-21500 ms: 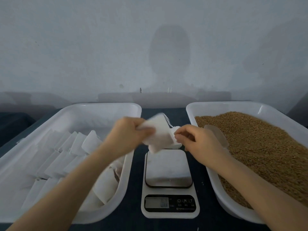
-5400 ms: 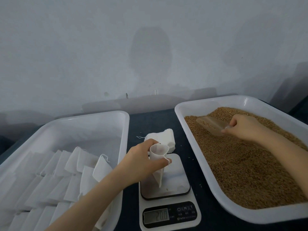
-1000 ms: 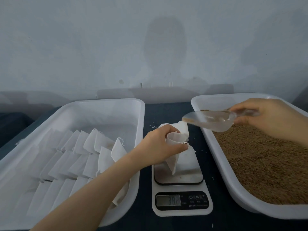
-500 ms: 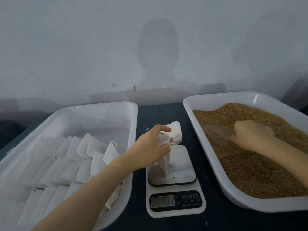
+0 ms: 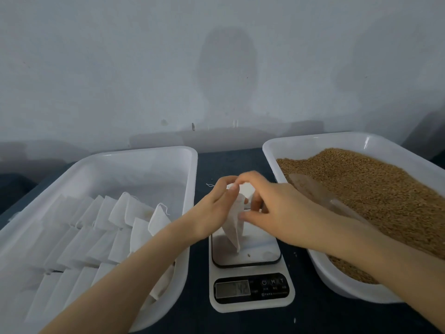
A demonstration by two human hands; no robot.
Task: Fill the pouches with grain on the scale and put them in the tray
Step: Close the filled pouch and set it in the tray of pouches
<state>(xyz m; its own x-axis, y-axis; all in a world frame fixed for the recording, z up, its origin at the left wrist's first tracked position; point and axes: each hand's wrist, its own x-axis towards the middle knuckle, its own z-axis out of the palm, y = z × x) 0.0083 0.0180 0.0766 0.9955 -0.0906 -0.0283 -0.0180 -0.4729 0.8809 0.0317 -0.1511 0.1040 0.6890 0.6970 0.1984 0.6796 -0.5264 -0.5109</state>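
Pouch (image 5: 233,220) sits on the scale (image 5: 250,292) at the table (image 5: 231,162) near edge; your left hand (image 5: 214,208) and right hand (image 5: 277,208) both pinch its mouth. Looks filled, not yet trayed. Tray (image 5: 144,153) at the left edge holds rows of pouches (image 5: 101,227); more to go, likely. Right-edge tray (image 5: 313,138): grain (image 5: 373,189), scoop (image 5: 313,191) lying in it.

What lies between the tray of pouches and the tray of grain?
Head view: the scale, with a pouch on it held by left hand and right hand.

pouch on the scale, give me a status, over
The pouch, tip on the scale; left hand grips its neck, right hand pinches its top. The scoop lies in the grain. Way to the tray looks open.
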